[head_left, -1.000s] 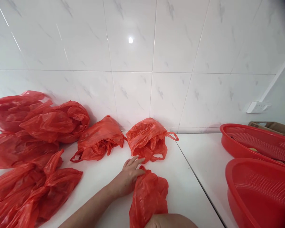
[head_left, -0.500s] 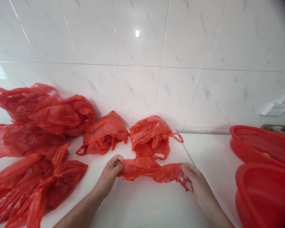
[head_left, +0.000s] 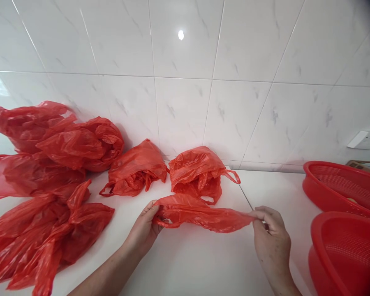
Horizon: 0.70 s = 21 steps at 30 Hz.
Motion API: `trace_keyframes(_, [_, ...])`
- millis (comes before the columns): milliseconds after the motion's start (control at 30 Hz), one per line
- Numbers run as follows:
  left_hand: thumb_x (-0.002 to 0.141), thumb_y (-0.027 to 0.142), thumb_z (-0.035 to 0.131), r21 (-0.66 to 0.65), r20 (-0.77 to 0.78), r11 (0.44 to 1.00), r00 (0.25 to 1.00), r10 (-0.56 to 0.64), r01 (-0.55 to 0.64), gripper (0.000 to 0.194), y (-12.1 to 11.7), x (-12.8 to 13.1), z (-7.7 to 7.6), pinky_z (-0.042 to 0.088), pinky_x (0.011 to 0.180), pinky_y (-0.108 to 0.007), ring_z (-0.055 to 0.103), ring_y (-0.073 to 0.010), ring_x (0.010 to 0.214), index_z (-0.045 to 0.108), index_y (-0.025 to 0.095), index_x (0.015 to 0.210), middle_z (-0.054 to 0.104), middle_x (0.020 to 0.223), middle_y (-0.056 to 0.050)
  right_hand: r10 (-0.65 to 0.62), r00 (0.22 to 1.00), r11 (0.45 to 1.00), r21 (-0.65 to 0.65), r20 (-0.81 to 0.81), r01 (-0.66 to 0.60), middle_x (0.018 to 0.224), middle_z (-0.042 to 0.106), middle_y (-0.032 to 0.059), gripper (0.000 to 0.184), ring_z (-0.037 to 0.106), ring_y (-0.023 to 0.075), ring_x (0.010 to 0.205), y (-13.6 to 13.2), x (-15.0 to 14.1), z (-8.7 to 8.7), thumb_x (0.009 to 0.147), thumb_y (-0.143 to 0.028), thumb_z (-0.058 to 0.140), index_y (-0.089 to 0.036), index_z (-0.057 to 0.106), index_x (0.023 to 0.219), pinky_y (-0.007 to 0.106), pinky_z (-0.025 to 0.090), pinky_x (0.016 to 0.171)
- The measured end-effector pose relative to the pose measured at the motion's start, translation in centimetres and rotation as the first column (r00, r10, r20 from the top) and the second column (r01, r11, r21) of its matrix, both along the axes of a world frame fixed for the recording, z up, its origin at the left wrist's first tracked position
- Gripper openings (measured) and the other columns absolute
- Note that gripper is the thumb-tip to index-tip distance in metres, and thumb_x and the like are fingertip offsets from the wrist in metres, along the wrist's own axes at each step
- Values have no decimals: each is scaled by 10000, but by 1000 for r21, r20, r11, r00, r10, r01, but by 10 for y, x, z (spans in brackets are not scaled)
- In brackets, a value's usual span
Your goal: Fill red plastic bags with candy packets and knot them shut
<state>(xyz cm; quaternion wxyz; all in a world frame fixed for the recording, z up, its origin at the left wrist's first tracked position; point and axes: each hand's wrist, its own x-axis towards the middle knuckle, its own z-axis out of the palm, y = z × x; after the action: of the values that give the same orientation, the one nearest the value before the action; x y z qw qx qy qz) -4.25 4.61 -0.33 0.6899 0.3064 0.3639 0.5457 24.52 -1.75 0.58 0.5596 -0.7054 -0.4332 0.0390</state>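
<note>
A crumpled red plastic bag (head_left: pixel 203 216) is stretched sideways between my hands, just above the white tabletop (head_left: pixel 191 263). My left hand (head_left: pixel 149 224) grips its left end, where a handle loop hangs by the fingers. At the opposite end my right hand (head_left: pixel 269 230) pinches the bag's drawn-out tip between thumb and fingers. Just behind it, a bunched red bag (head_left: pixel 197 170) with a loop sticking out to the right stands near the wall. Another bunched red bag (head_left: pixel 138 166) stands to the left of that one.
Several larger crumpled red bags (head_left: pixel 49 226) are heaped along the left side. At the right stand two red plastic baskets, a near one (head_left: pixel 323 246) and a far one (head_left: pixel 314 181). A tiled wall (head_left: pixel 185 119) rises behind, with a power socket (head_left: pixel 365 139) at far right.
My right hand has moved right and slightly up, pulling the bag longer and flatter. My left hand has turned and now shows a handle loop at its fingers. The view has shifted slightly.
</note>
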Motion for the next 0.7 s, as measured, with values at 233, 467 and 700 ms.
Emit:
trace_keyframes(233, [767, 360, 684, 6, -57, 998, 996, -63, 64, 267, -11, 9, 4, 418, 519, -167, 500, -59, 506, 488, 184, 724, 555, 625, 54, -196, 791, 862, 486, 580, -143, 1145, 531, 137, 338, 521, 302, 1063, -30, -30, 19, 778, -279, 601, -178, 618, 1100, 440, 469, 836])
trace_keyframes(467, [810, 362, 636, 60, -85, 989, 988, -131, 137, 262, -26, 25, 5, 336, 495, -164, 385, -54, 501, 480, 174, 716, 486, 575, 55, -24, 587, 778, 384, 809, -498, 882, 638, 65, 182, 608, 178, 774, -37, -101, 16, 773, -85, 571, -198, 663, 881, 309, 501, 671])
trace_keyframes(700, [797, 362, 642, 12, -51, 983, 982, -183, 184, 266, -32, 26, 13, 393, 549, -181, 418, -58, 522, 484, 168, 707, 495, 599, 47, 222, 562, 883, 80, 797, -462, 799, 681, 67, 253, 636, 141, 628, -20, -99, -13, 854, -73, 435, -158, 641, 975, 238, 477, 539])
